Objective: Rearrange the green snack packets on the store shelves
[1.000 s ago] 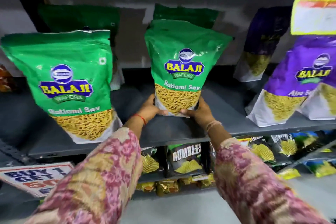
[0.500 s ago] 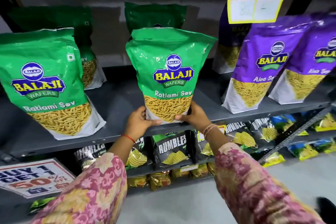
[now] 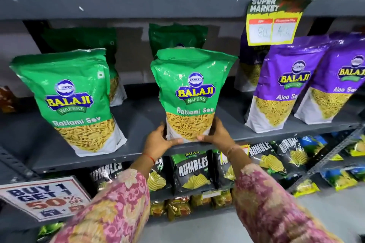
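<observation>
A green Ratlami Sev packet [image 3: 192,92] stands upright at the front edge of the grey shelf [image 3: 138,122]. My left hand [image 3: 160,142] grips its lower left corner and my right hand [image 3: 216,134] grips its lower right corner. A second green packet [image 3: 73,100] leans on the shelf to the left, apart from my hands. Two more green packets stand at the back: one behind the left packet [image 3: 88,41], one behind the held packet [image 3: 177,35], both partly hidden.
Purple Aloo Sev packets [image 3: 284,85] stand to the right on the same shelf. A yellow price tag [image 3: 273,23] hangs from the shelf above. Black Rumbles packets [image 3: 192,171] fill the lower shelf. A "Buy 1 Get 1" sign [image 3: 43,197] sits at lower left.
The held green packet has come forward to the shelf's front edge. The view has shifted up and left, showing the upper shelf and the whole price tag.
</observation>
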A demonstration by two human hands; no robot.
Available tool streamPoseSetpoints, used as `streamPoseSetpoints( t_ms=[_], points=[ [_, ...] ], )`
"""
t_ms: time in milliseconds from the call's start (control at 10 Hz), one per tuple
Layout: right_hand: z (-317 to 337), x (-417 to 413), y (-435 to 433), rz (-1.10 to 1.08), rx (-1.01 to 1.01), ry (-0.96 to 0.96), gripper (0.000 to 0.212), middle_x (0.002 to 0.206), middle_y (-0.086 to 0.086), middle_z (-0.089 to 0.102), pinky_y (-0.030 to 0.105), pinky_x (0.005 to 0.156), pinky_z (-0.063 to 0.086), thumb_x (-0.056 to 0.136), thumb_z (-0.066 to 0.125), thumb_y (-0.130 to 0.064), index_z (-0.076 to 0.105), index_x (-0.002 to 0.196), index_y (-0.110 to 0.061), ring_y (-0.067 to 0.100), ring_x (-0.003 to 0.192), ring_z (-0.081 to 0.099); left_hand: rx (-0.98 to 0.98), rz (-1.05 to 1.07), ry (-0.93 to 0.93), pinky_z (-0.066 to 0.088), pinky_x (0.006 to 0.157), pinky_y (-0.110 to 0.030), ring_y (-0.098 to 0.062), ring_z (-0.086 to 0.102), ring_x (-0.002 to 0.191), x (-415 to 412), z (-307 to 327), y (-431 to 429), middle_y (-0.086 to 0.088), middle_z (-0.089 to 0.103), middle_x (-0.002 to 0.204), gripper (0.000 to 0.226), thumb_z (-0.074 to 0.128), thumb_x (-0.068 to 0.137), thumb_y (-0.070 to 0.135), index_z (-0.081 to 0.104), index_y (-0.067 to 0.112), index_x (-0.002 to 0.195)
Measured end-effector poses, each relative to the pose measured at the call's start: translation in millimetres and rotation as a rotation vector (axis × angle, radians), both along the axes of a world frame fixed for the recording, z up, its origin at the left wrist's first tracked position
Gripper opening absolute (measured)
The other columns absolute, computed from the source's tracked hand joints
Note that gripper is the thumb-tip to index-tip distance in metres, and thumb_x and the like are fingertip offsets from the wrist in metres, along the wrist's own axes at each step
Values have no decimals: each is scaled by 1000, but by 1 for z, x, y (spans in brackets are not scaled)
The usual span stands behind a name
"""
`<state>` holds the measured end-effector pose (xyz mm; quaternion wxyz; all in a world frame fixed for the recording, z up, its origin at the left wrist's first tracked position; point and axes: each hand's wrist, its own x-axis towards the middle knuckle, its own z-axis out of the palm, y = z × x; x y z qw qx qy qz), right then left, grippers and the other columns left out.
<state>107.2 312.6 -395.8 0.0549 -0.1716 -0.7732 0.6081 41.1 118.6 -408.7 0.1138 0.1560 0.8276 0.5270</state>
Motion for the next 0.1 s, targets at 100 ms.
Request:
streamPoseSetpoints(
  t_ms=[100],
  points=[
    [7, 26, -23, -257, 234, 181, 104, 151, 15, 23, 46, 116, 17, 56, 83, -11, 20, 140, -10, 29, 140, 18, 48, 242, 292, 46, 83, -17, -14, 63, 99, 27, 17, -17, -6, 70, 105, 51, 71, 73, 34, 58, 10, 116]
  ],
)
